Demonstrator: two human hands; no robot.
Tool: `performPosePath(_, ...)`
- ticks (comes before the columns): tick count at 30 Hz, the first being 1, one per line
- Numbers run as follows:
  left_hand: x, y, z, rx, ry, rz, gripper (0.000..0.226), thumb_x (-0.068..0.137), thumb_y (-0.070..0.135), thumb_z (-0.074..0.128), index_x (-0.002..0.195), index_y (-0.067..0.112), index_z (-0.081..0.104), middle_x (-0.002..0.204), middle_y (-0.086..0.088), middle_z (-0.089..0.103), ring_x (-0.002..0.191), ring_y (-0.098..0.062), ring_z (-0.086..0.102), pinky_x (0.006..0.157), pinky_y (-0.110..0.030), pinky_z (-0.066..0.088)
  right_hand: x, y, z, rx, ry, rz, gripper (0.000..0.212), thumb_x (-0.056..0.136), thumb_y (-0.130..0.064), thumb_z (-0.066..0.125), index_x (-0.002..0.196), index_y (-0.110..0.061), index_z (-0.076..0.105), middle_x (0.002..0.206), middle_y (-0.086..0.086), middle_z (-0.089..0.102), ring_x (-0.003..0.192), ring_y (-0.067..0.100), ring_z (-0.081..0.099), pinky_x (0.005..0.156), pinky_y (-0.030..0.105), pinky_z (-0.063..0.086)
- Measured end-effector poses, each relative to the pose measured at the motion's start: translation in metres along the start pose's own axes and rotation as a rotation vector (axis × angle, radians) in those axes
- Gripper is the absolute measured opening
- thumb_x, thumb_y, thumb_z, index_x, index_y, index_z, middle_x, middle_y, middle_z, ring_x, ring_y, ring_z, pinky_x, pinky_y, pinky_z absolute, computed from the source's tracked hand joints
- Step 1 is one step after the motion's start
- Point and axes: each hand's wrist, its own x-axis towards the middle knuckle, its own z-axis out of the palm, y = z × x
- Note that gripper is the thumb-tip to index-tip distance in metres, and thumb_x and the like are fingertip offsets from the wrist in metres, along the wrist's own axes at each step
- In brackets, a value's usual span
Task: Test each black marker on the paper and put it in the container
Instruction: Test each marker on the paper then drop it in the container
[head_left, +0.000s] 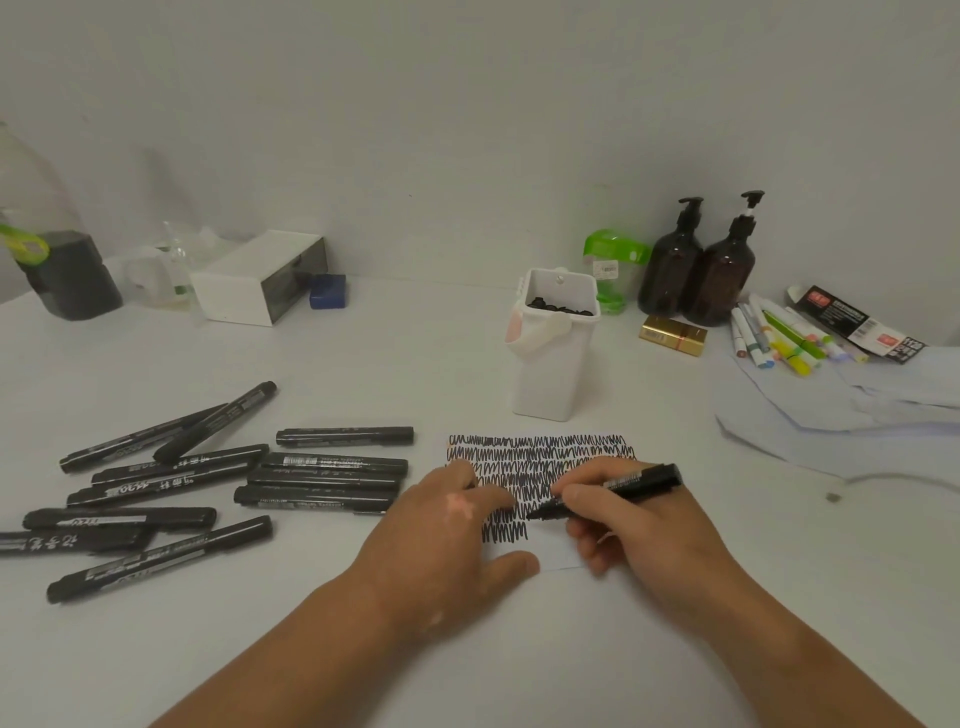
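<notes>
marker (618, 491) pinched by right hand (639, 525), tip on paper (558, 556)

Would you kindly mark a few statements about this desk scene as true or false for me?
1. The right hand holds a black marker with its tip on the paper. True.
2. The left hand hangs in the air. False: it rests on the paper.
3. The white container is empty. False: dark marker ends show at its opening.
4. The loose markers lie left of the paper. True.
5. The brown pump bottles stand back left. False: back right.
</notes>
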Motion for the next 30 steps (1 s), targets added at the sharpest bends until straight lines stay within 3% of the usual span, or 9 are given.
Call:
performPosePath(5, 0.0010, -0.0028, 0.0010, -0.004, -0.007, -0.016, 0.059, 0.079, 0.071, 0.058, 0.129, 0.040, 0.055, 0.104, 0.012, 0.045, 0.105, -0.011, 0.050, 0.088, -0.022, 0.040, 0.0006, 0.0063, 0.0023, -0.219, 0.048, 0.002, 0.021, 0.067, -0.036, 0.072, 0.084, -0.024, 0.076, 0.055, 0.004, 0.065, 0.047, 0.019, 0.058, 0.048, 0.028, 0.049)
performPosePath(17, 0.0025, -0.0045, 0.0015, 0.000, -0.019, -0.029, 0.057, 0.080, 0.069, 0.058, 0.129, 0.041, 0.053, 0.103, 0.013, 0.046, 0.105, -0.010, 0.050, 0.086, -0.022, 0.039, 0.0027, 0.0096, 0.0023, -0.315, 0.020, -0.006, 0.025, 0.067, -0.041, 0.071, 0.089, -0.030, 0.075, 0.055, 0.002, 0.066, 0.047, 0.015, 0.061, 0.050, 0.024, 0.048)
performPosePath(24, 0.0032, -0.0045, 0.0016, -0.002, -0.023, -0.034, 0.056, 0.080, 0.069, 0.058, 0.128, 0.041, 0.053, 0.104, 0.013, 0.047, 0.104, -0.010, 0.049, 0.083, -0.021, 0.036, 0.0022, 0.0082, 0.0016, -0.313, 0.038, 0.009, 0.004, 0.080, -0.029, 0.074, 0.084, -0.029, 0.073, 0.053, -0.001, 0.063, 0.047, 0.015, 0.061, 0.048, 0.019, 0.047)
performPosePath(28, 0.0031, -0.0049, 0.0018, -0.022, -0.017, -0.039, 0.057, 0.079, 0.070, 0.059, 0.128, 0.041, 0.054, 0.104, 0.015, 0.048, 0.102, -0.008, 0.049, 0.085, -0.022, 0.040, 0.0008, 0.0043, 0.0026, -0.334, 0.016, 0.016, 0.010, 0.070, -0.029, 0.069, 0.079, -0.027, 0.073, 0.051, -0.005, 0.062, 0.044, 0.015, 0.055, 0.046, 0.025, 0.045)
performPosePath(30, 0.0029, -0.0047, 0.0014, -0.024, -0.021, -0.040, 0.057, 0.078, 0.070, 0.059, 0.127, 0.042, 0.054, 0.104, 0.015, 0.048, 0.103, -0.008, 0.049, 0.087, -0.023, 0.042, 0.0013, 0.0043, 0.0030, -0.326, 0.039, 0.019, 0.004, 0.075, -0.028, 0.072, 0.079, -0.027, 0.072, 0.052, -0.004, 0.062, 0.044, 0.015, 0.056, 0.045, 0.024, 0.045)
